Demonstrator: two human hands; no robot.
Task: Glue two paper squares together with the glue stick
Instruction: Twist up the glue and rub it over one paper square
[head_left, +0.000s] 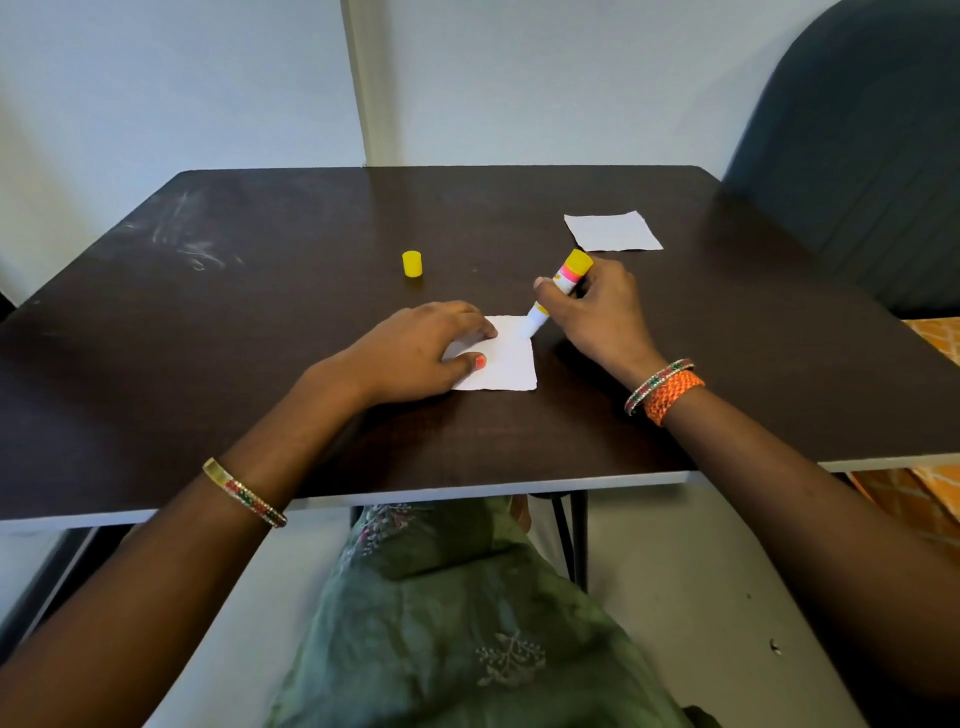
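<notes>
A white paper square (511, 364) lies on the dark table (260, 338) in front of me. My left hand (415, 351) rests flat on its left part, fingers and thumb pressing it down. My right hand (597, 312) grips the uncapped glue stick (561, 288), yellow with a pink label, tilted with its white tip touching the paper's far right corner. A second white paper square (613, 231) lies apart at the far right of the table. The yellow cap (412, 264) stands upright on the table, beyond my left hand.
A dark chair back (857, 156) stands past the table's right far corner. Orange patterned fabric (935, 343) shows at the right edge. The table's near edge runs just above my green-clad lap (457, 597). White walls lie behind.
</notes>
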